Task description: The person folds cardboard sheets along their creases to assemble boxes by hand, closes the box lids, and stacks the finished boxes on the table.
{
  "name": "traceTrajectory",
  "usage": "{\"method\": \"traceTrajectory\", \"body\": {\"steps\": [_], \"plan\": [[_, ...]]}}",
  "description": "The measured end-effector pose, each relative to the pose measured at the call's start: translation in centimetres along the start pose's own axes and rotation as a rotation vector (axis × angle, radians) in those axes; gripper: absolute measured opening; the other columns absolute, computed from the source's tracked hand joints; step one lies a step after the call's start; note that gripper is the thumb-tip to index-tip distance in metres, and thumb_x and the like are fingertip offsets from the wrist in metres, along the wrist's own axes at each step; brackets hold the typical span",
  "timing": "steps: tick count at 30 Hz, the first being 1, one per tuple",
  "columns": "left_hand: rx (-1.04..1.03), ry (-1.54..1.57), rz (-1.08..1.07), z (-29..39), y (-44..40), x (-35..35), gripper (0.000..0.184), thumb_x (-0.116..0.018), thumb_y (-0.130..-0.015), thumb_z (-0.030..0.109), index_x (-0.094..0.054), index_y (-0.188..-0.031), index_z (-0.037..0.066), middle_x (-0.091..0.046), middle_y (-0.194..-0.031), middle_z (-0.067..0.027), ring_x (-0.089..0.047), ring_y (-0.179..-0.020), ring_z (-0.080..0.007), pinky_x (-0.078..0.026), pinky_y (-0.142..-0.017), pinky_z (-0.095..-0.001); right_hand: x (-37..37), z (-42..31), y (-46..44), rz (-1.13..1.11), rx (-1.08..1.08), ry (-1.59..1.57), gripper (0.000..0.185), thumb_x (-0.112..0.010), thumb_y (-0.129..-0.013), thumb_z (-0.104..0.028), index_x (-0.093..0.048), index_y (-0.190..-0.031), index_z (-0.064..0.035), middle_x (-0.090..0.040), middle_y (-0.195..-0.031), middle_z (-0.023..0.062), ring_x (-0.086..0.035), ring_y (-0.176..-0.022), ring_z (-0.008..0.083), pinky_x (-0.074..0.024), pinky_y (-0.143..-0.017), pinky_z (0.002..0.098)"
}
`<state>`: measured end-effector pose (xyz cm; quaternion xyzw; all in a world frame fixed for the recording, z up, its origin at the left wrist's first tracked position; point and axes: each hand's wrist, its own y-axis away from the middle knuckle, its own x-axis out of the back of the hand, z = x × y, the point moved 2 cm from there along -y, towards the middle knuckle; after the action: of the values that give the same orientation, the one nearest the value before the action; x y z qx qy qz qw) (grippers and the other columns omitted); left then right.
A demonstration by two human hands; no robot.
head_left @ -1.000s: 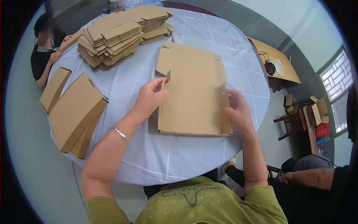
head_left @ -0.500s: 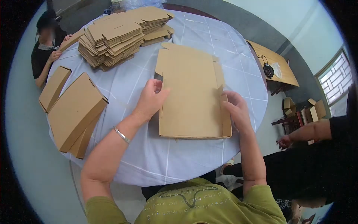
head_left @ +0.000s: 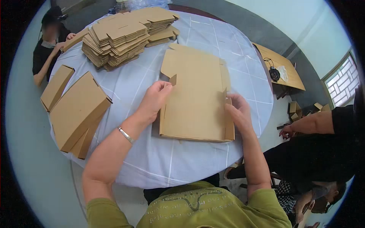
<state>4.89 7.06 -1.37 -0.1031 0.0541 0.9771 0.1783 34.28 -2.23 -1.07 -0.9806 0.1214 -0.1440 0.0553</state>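
Note:
A partly folded cardboard box (head_left: 195,98) lies in front of me on the cloth, its long lid panel stretching away flat. My left hand (head_left: 157,95) pinches a small flap (head_left: 173,79) on the box's left side, and the flap stands up. On the opposite side, my right hand (head_left: 238,110) grips the raised right wall (head_left: 229,123), thumb inside and fingers mostly hidden behind it. The near edge of the box is a low fold, and the left wall is partly covered by my left hand.
Flat cardboard blanks (head_left: 118,36) form a stack at the far left of the round table (head_left: 197,163). Closed boxes (head_left: 78,110) lie at the left edge. Across the table, a person (head_left: 49,45) holds cardboard. Another person's arm (head_left: 311,127) is at right, near a wooden table (head_left: 281,64).
My left hand has shifted slightly inward and the left flap now stands up in its fingers. The right wall stays in my right hand. The person across has shifted their arms.

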Motion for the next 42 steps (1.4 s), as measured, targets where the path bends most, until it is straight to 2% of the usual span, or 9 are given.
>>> {"method": "traceTrajectory", "body": {"steps": [4,7,9,12,15,19,25,37,42], "plan": [[-0.084,-0.068,0.137,0.4,0.3,-0.6,0.034,-0.056,-0.097,0.023,-0.050,-0.118,-0.003,-0.061,-0.103,-0.0073,-0.059,-0.088,-0.0108,-0.051,-0.077,-0.0273,-0.5,-0.9,0.5,0.006,0.051,-0.121,0.035,-0.060,-0.082,-0.001,-0.057,-0.117,-0.0017,-0.062,-0.101,0.0013,-0.057,-0.081,0.0058,-0.0482,-0.072,0.0222],[-0.015,0.091,0.141,0.7,0.5,-0.6,0.043,-0.057,-0.096,0.025,-0.048,-0.123,-0.007,-0.059,-0.114,-0.0114,-0.058,-0.100,-0.0147,-0.048,-0.086,-0.0288,-0.7,-1.4,0.7,-0.004,0.045,-0.155,0.036,-0.060,-0.083,0.000,-0.057,-0.118,-0.0020,-0.062,-0.103,0.0022,-0.058,-0.081,0.0062,-0.0490,-0.072,0.0231],[-0.019,0.088,-0.013,0.7,0.2,-0.2,0.049,-0.057,-0.096,0.026,-0.043,-0.130,-0.008,-0.058,-0.119,-0.0127,-0.057,-0.105,-0.0150,-0.048,-0.089,-0.0296,-0.6,-1.6,0.7,0.005,0.069,-0.131,0.036,-0.061,-0.083,-0.001,-0.057,-0.119,-0.0024,-0.062,-0.103,0.0025,-0.058,-0.081,0.0062,-0.0495,-0.071,0.0234],[-0.042,0.117,-0.023,0.7,0.3,-0.3,0.049,-0.053,-0.098,0.025,-0.042,-0.133,-0.006,-0.058,-0.119,-0.0113,-0.056,-0.106,-0.0145,-0.047,-0.090,-0.0293,-0.4,-1.2,0.7,0.001,0.044,-0.120,0.035,-0.062,-0.084,-0.001,-0.057,-0.119,-0.0029,-0.062,-0.104,0.0018,-0.058,-0.081,0.0063,-0.0496,-0.072,0.0234],[-0.144,0.121,0.007,0.6,0.5,-0.5,0.042,-0.050,-0.100,0.026,-0.045,-0.133,0.000,-0.060,-0.116,-0.0083,-0.060,-0.101,-0.0138,-0.051,-0.085,-0.0285,-0.7,-1.3,0.7,-0.003,0.080,-0.159,0.035,-0.061,-0.085,-0.001,-0.057,-0.119,-0.0032,-0.061,-0.103,0.0004,-0.057,-0.082,0.0060,-0.0492,-0.074,0.0234],[-0.076,0.158,-0.029,0.8,0.7,-0.6,0.039,-0.048,-0.101,0.024,-0.046,-0.133,0.002,-0.061,-0.116,-0.0070,-0.060,-0.100,-0.0132,-0.051,-0.084,-0.0282,-0.6,-0.7,0.5,-0.022,0.093,-0.142,0.034,-0.061,-0.085,-0.001,-0.057,-0.119,-0.0034,-0.061,-0.102,0.0008,-0.058,-0.085,0.0066,-0.0490,-0.077,0.0237],[-0.097,0.113,-0.008,0.3,0.4,-0.3,0.033,-0.049,-0.100,0.020,-0.051,-0.127,0.002,-0.060,-0.115,-0.0059,-0.060,-0.098,-0.0117,-0.052,-0.081,-0.0276,-0.9,-0.9,0.9,0.047,0.113,-0.155,0.033,-0.063,-0.087,-0.003,-0.055,-0.118,-0.0027,-0.060,-0.117,0.0048,-0.058,-0.096,0.0097,-0.0488,-0.085,0.0261],[-0.168,0.141,0.097,0.8,0.7,-0.4,0.028,-0.053,-0.093,0.011,-0.048,-0.117,-0.003,-0.058,-0.113,-0.0095,-0.058,-0.101,-0.0174,-0.048,-0.090,-0.0310,-0.9,-1.8,1.1,-0.021,0.109,-0.318,0.035,-0.063,-0.087,0.001,-0.054,-0.120,-0.0015,-0.059,-0.121,0.0066,-0.058,-0.106,0.0136,-0.0469,-0.093,0.0291],[-0.112,0.244,-0.082,0.6,0.3,0.2,0.032,-0.052,-0.091,0.012,-0.047,-0.118,-0.004,-0.056,-0.116,-0.0117,-0.055,-0.105,-0.0184,-0.044,-0.094,-0.0305,-0.8,-1.6,1.0,-0.007,0.100,-0.378,0.035,-0.065,-0.084,0.003,-0.054,-0.117,-0.0011,-0.060,-0.119,0.0067,-0.058,-0.103,0.0138,-0.0480,-0.091,0.0298]]}}
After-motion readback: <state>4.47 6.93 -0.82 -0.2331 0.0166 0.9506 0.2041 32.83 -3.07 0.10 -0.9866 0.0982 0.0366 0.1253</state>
